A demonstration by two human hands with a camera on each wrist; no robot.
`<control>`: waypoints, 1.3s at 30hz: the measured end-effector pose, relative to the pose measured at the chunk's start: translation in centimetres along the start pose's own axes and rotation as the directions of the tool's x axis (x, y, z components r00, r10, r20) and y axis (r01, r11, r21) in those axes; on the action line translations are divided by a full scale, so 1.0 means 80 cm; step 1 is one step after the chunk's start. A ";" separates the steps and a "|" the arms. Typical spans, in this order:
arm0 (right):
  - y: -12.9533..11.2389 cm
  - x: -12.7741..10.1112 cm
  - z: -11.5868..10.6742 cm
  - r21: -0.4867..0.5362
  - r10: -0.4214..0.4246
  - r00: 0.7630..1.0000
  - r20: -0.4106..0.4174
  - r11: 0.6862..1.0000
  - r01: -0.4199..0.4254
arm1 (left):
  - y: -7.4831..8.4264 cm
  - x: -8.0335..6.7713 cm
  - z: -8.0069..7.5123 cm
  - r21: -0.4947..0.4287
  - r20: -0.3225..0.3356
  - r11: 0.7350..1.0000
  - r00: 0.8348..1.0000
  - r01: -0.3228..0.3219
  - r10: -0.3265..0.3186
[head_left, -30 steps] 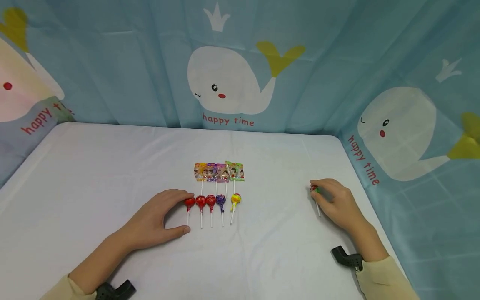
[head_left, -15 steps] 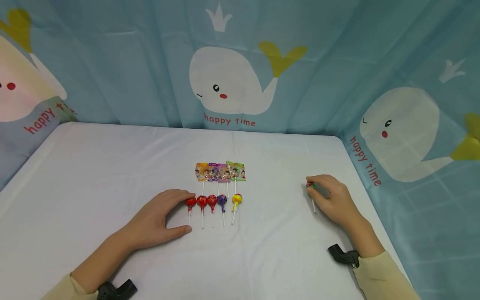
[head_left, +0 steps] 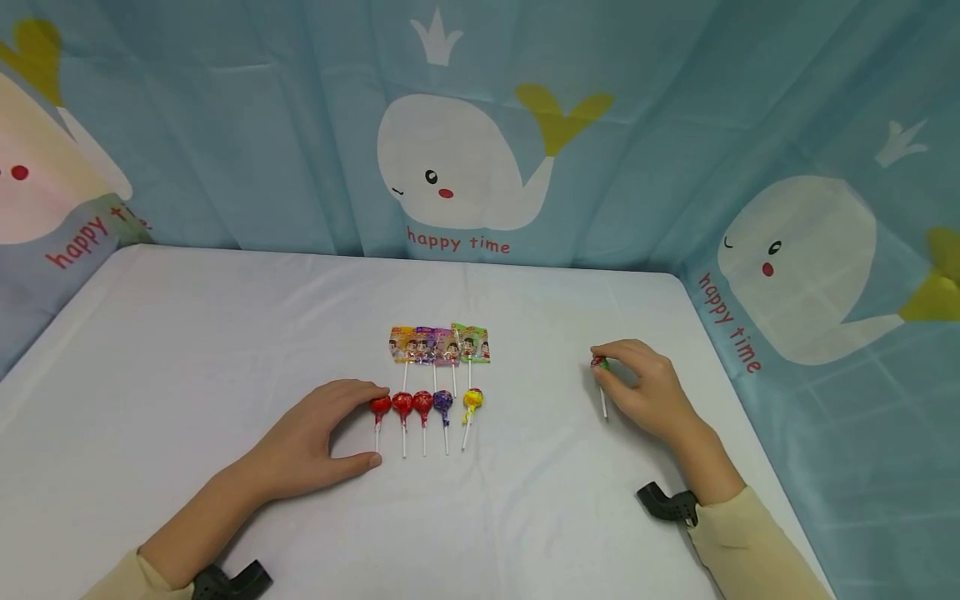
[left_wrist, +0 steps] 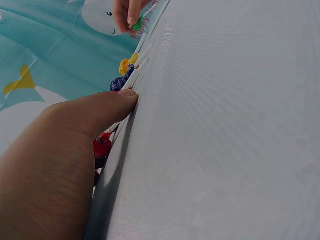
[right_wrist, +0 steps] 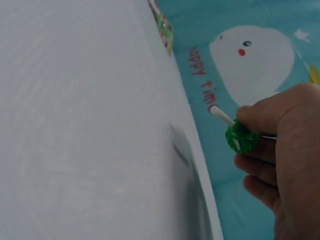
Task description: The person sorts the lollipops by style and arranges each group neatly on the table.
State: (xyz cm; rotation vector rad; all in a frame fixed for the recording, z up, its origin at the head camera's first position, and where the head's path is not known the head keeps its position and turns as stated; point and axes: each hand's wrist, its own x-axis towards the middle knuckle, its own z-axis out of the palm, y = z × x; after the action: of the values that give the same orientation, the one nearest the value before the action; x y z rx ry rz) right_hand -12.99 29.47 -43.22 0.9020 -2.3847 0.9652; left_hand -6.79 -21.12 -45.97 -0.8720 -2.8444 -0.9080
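Observation:
Five round lollipops lie in a row on the white table: three red, one purple and one yellow. Behind them lies a row of flat wrapped lollipops. My left hand rests on the table with curved fingers, its forefinger tip at the leftmost red lollipop and its thumb by the sticks. My right hand pinches a green-wrapped lollipop just above the table, right of the row, stick pointing toward me.
Blue curtains printed with whales enclose the table at the back and both sides. The table's right edge runs close to my right hand. Black wrist mounts show near both sleeves.
My right hand has carried the green lollipop leftward, nearer the row. My left hand and the lined-up lollipops have stayed put.

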 end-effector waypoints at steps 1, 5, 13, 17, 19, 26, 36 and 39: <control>0.000 0.001 0.001 0.000 -0.001 1.000 0.000 1.000 0.001 | 0.000 0.000 0.000 0.002 0.000 1.000 1.000 0.000 0.000; -0.005 0.005 0.004 0.004 0.013 1.000 0.002 1.000 -0.013 | 0.001 0.000 -0.001 0.005 -0.003 1.000 1.000 -0.004 0.004; -0.014 0.014 0.011 0.026 -0.033 0.999 -0.010 0.999 0.034 | 0.001 -0.001 -0.002 -0.003 -0.003 1.000 1.000 -0.005 0.005; -0.019 0.019 0.017 0.043 -0.032 0.999 -0.005 0.999 0.032 | 0.001 -0.001 0.000 -0.004 0.001 1.000 1.000 0.001 -0.001; -0.020 0.021 0.021 0.040 -0.028 1.000 -0.002 0.999 0.028 | 0.001 -0.001 0.000 -0.003 0.003 1.000 1.000 0.002 -0.002; -0.024 0.029 0.032 0.046 -0.027 0.999 0.020 0.999 0.026 | 0.001 0.000 0.000 -0.005 0.002 1.000 1.000 -0.001 0.001; -0.032 0.035 0.047 0.067 -0.021 0.998 0.055 0.998 0.018 | 0.002 0.000 -0.002 0.005 0.006 1.000 1.000 0.011 -0.011; -0.037 0.037 0.051 0.070 -0.008 0.997 0.073 0.998 0.003 | 0.002 0.001 -0.001 0.001 0.006 1.000 1.000 0.009 -0.009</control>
State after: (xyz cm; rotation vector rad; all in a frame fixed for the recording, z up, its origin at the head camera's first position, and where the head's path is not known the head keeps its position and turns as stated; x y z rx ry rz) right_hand -13.57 23.65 -42.92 0.9852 -2.4211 1.0361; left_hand -6.76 -21.02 -45.82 -0.8634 -2.8559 -0.9067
